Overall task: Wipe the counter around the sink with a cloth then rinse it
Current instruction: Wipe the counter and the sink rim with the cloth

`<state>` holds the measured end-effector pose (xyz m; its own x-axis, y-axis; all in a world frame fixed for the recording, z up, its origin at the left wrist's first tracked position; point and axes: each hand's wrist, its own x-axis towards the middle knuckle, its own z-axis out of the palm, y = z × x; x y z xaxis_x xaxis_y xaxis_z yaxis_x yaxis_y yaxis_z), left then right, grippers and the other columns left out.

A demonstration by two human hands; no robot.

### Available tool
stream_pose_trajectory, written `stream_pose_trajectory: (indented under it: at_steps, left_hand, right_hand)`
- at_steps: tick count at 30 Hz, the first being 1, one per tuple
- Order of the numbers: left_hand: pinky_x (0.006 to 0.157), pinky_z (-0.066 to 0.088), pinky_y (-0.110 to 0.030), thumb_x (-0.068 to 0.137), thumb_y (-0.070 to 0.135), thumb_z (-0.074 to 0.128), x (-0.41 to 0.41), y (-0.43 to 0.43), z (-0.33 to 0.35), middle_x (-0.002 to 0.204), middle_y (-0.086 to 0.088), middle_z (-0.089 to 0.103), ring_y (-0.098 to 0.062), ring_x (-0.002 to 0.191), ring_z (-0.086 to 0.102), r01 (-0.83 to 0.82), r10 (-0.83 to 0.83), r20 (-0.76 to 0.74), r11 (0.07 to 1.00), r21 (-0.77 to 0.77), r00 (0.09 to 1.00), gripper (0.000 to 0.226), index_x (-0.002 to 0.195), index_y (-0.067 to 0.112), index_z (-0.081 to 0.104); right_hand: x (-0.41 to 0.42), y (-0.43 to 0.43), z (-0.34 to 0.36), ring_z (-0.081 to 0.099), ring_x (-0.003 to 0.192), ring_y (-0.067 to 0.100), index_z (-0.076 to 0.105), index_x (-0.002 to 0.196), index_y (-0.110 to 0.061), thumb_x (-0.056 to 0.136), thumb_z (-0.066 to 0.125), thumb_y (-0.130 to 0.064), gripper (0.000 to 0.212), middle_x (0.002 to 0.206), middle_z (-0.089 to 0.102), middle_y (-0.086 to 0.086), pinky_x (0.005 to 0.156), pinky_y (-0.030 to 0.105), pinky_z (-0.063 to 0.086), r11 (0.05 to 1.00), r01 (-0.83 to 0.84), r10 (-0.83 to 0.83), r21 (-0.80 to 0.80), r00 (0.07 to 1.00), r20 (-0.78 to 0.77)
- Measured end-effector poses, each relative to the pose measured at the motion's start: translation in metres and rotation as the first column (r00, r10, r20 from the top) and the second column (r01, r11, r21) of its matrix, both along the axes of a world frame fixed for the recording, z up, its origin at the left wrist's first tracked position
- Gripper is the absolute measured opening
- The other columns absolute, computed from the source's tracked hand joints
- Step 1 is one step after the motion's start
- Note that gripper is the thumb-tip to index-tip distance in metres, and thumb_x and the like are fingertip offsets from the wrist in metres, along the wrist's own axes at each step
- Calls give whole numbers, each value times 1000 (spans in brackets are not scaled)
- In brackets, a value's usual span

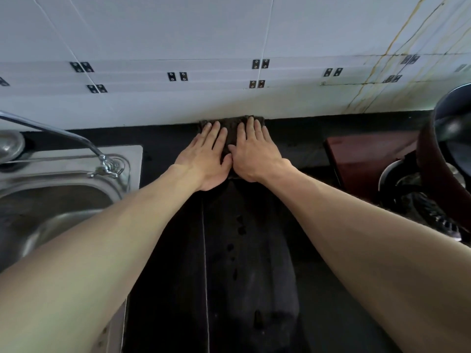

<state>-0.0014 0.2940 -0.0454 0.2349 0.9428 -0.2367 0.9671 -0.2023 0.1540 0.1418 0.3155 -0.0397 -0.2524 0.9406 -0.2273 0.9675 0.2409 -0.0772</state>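
A dark cloth [231, 129] lies flat on the black counter [254, 250], pushed up against the white tiled wall, to the right of the steel sink [51, 200]. My left hand [206, 159] and my right hand [254, 154] rest side by side on it. Both palms are down with fingers stretched toward the wall, pressing the cloth onto the counter. The hands cover most of the cloth; only its far edge and a strip between the hands show. A wet streak runs along the counter from the cloth toward me.
A steel tap [104, 165] stands on the sink's back rim, its spout reaching left. A reddish-brown board [362, 159] lies on the counter to the right. Beyond it are a dark pan [453, 123] and a stove burner [420, 200].
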Motion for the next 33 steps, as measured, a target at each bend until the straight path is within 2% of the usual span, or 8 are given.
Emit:
stream_pose_trajectory:
  at_steps: [6,11,23,33]
  left_hand:
    - [125,-5,-42,105,43,20,6,-6,1,165,-12,-17,-26,151,-22,8,-8,-4,1000,-1,1000,69,159,9,-7]
    - [124,-5,-43,105,45,19,14,-30,1,164,-13,-21,-26,150,-23,25,-25,12,1000,-9,1000,70,158,9,-9]
    - [125,-5,-44,104,46,15,38,-157,3,163,-14,-25,-27,150,-24,34,-35,-17,999,-29,999,71,157,8,-13]
    - [125,-3,-44,104,46,16,50,-262,1,163,-14,-25,-27,150,-24,25,-26,-45,1000,-18,999,71,156,8,-14]
  right_hand:
    - [6,-4,2,-6,154,32,1,159,-5,107,18,-43,67,166,-6,21,126,44,0,1000,4,-4,-19,1000,-8]
    - [19,-30,4,-12,154,29,-5,160,-10,107,17,-43,66,166,-13,17,126,45,-1,997,19,-21,-73,1000,-20]
    - [39,-159,4,-17,153,29,-10,158,-8,107,15,-42,66,165,-19,16,126,45,0,995,26,-25,-93,1000,13]
    - [52,-267,1,-17,152,32,-9,158,-4,108,16,-39,66,164,-18,19,126,47,3,998,-31,33,-50,999,39]
